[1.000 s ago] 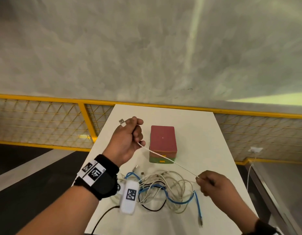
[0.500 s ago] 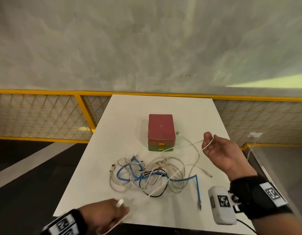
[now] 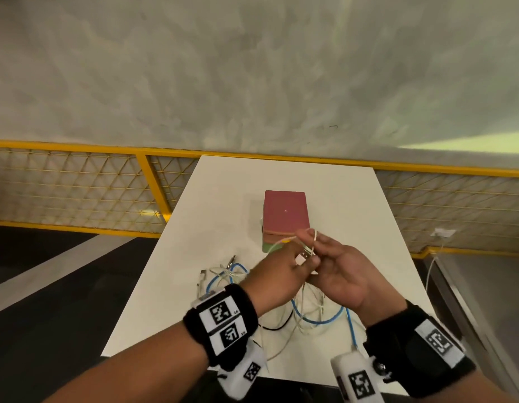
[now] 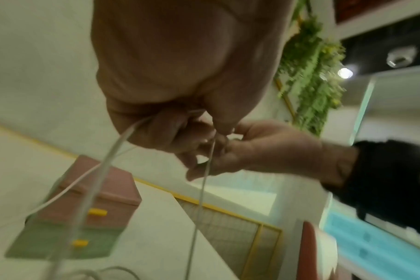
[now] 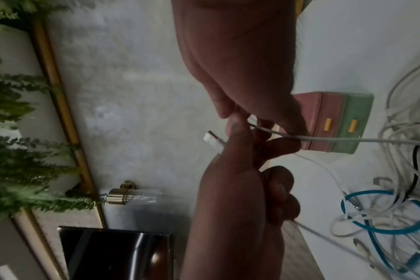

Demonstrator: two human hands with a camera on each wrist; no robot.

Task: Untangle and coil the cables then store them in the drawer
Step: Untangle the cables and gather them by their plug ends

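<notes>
Above the tangled cable pile [image 3: 319,318], my two hands meet just in front of the small drawer box [image 3: 285,210], which has a red top and a green lower drawer. My left hand [image 3: 299,258] pinches the white cable's USB plug [image 3: 302,259] between thumb and fingers. My right hand [image 3: 317,248] holds a loop of the same white cable [image 3: 314,235] across its fingers. In the right wrist view the plug [image 5: 212,141] sticks out past my left thumb, and the white cable [image 5: 348,140] runs back to the pile [image 5: 384,212]. Both drawers of the drawer box [image 5: 336,121] are closed.
The white table [image 3: 223,199] ends near my wrists, with dark floor to the left. A yellow mesh railing [image 3: 77,181] runs behind the table. The pile holds a blue cable [image 3: 223,274], a black one [image 3: 274,327] and several white ones.
My hands were far apart with the white cable stretched between them. They have now come together in front of the drawer box, the left bringing the plug end to the right hand's loop.
</notes>
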